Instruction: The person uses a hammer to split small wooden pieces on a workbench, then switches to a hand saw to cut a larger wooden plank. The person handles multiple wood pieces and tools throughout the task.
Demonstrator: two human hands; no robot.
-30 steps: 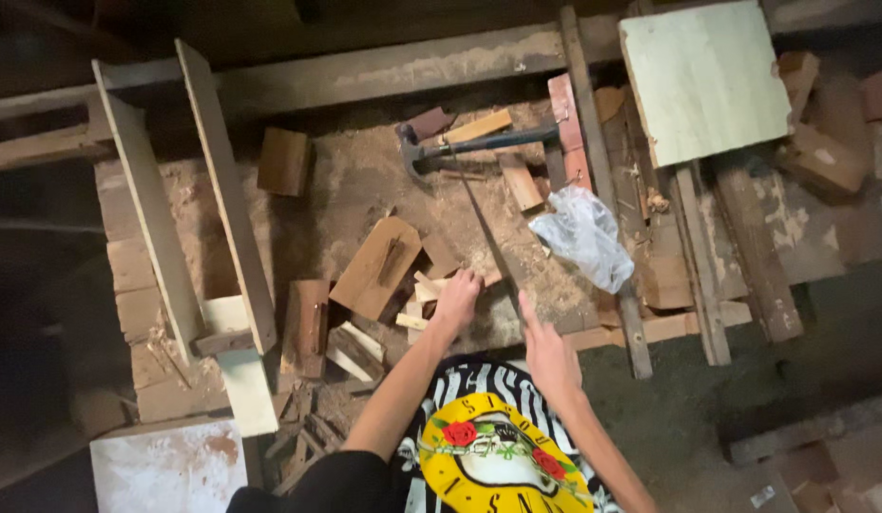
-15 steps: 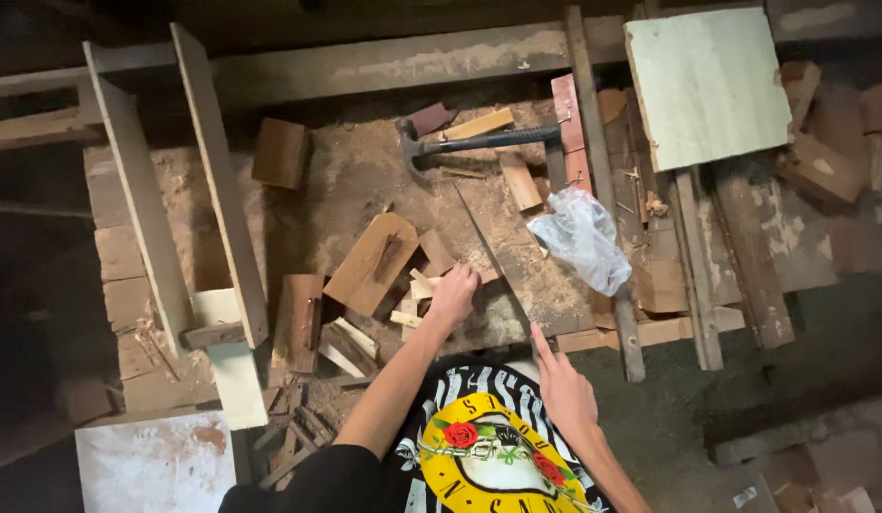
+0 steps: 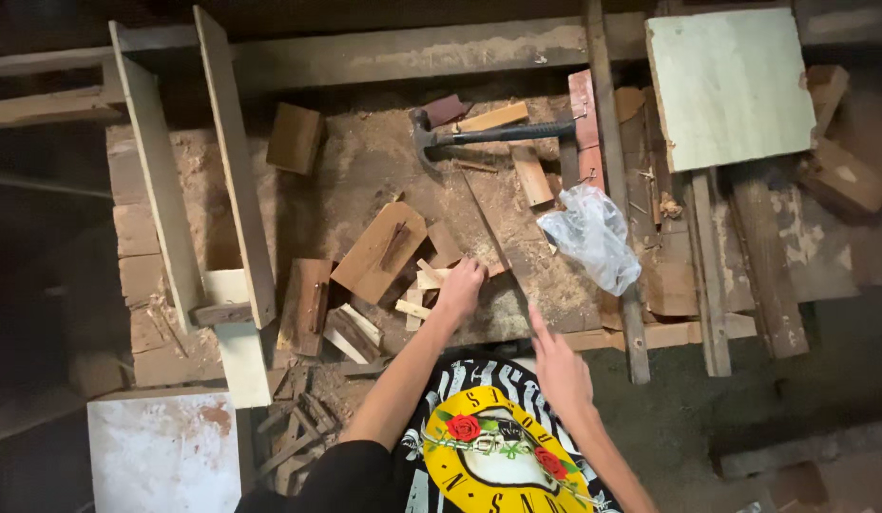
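Desk (image 3: 365,180): rough wood top, coated in sawdust, scrap everywhere.

Pale green-white board (image 3: 731,81) sits far right corner, lying flat over dark planks. Two long pale boards (image 3: 189,171) stand on edge on the left side, joined near the bottom by a short cross piece (looks like part of a frame). White painted panel (image 3: 161,451) lies low left, on the floor.

Hammer (image 3: 488,135) lies flat at the back centre, head pointing left, handle running right. Not touched by either hand.

Clear plastic bag (image 3: 593,237) crumpled right of centre, just beside a long thin slat (image 3: 612,190) that runs front to back.

Flat brown block (image 3: 379,252) sits tilted mid-desk, left of the left hand. Square brown block (image 3: 296,138) further back, well apart from it.

Left hand (image 3: 460,285): reached out over the desk, fingers curled down onto a heap of small pale wood offcuts (image 3: 422,285) at the front edge. Touching them; cannot tell if the fingers actually close on a piece, since the palm hides the tips.

Right hand (image 3: 560,366): off the desk, just in front of its front edge, fingers loose and spread, holding nothing. Index finger points up toward the desk edge.
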